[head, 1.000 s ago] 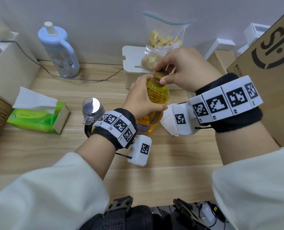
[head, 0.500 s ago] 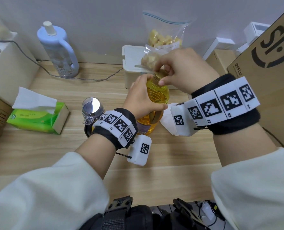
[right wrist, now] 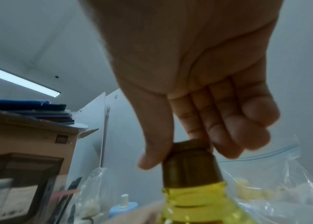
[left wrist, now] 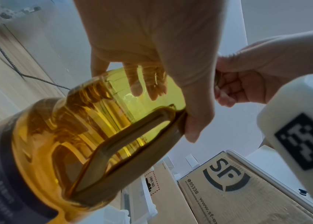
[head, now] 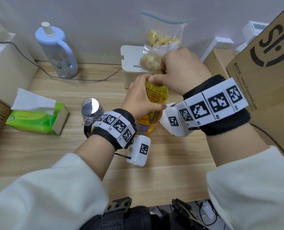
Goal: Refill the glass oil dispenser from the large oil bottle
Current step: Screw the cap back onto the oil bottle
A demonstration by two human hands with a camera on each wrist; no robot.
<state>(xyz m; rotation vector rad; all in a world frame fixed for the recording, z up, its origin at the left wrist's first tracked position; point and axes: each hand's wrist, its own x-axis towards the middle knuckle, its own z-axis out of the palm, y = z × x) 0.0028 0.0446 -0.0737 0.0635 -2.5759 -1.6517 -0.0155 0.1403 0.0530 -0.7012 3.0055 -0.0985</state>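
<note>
The large oil bottle [head: 156,98] of yellow oil stands upright on the wooden table [head: 162,156] at centre. My left hand [head: 141,98] grips its shoulder, fingers wrapped round the far side and thumb on the handle [left wrist: 132,145]. My right hand [head: 181,72] comes down from above, and its thumb and fingers pinch the brown cap [right wrist: 190,163]. The glass oil dispenser [head: 92,108], with a shiny metal lid, stands just left of the bottle, partly hidden by my left wrist.
A green tissue box [head: 36,117] lies at left, a pale blue jug [head: 58,50] at the back left with a cable. Behind the bottle stand a cream box [head: 129,63] and a clear bag of snacks [head: 161,40]. Cardboard boxes [head: 262,77] crowd the right.
My right hand has turned a little on the cap, its wrist swinging rightward. The left hand and the bottle have stayed put.
</note>
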